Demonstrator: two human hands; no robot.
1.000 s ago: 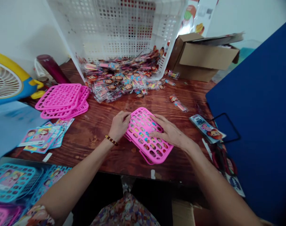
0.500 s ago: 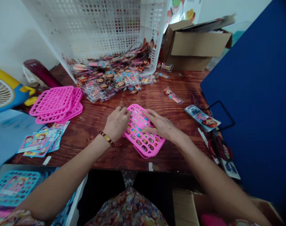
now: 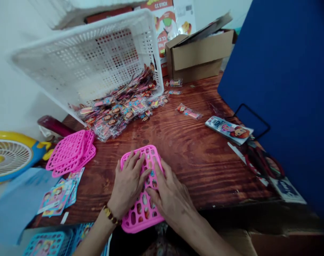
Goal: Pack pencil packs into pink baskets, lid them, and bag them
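A pink perforated plastic basket (image 3: 136,222) with a pink lattice lid lies at the table's front edge, its near end jutting past it. Colourful contents show through the holes. My left hand (image 3: 129,181), a beaded bracelet at its wrist, rests on the upper left of the lid with fingers spread. On the right side lies my right hand (image 3: 171,192), fingers stretched along the edge and thumb over the lid. Both palms press from above. To the left, pink lattice panels (image 3: 68,151) are stacked near several printed cards (image 3: 57,197).
A tipped white crate (image 3: 81,71) spills small plastic-wrapped packets (image 3: 124,113) at the back. Further right are a cardboard box (image 3: 196,57), a blue panel (image 3: 279,89), a stack of printed cards (image 3: 229,131) and scissors (image 3: 265,163). A yellow-and-blue fan (image 3: 15,156) stands left.
The pink basket has been drawn toward me to the table edge and turned more upright in view. My left hand went from closed at its edge to flat on top. The head view has shifted.
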